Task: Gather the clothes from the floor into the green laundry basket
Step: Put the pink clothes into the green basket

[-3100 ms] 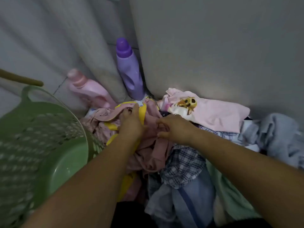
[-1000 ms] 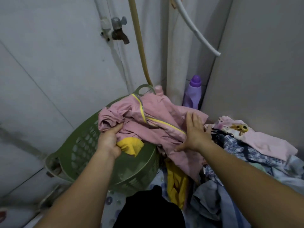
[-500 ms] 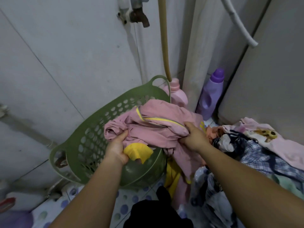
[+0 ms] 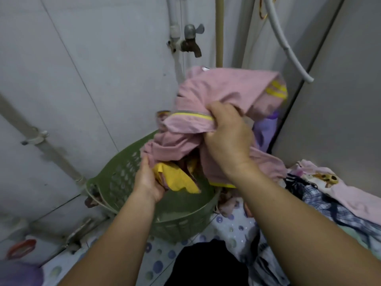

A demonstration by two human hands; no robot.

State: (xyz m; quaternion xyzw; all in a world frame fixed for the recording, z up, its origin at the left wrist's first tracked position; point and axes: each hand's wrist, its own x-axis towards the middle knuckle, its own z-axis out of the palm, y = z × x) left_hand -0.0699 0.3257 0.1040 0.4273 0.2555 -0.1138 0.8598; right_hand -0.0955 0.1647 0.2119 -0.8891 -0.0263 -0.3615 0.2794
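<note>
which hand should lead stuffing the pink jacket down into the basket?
Right, probably. The right hand grips the bunched bulk of the pink jacket from above, over the green basket, so it can push down. The left hand only holds the lower yellow-lined edge, underneath.

Dotted floor (image 4: pixel 231 230) — green basket (image 4: pixel 115 178) and heaped clothes (image 4: pixel 329 205) rest there.
</note>
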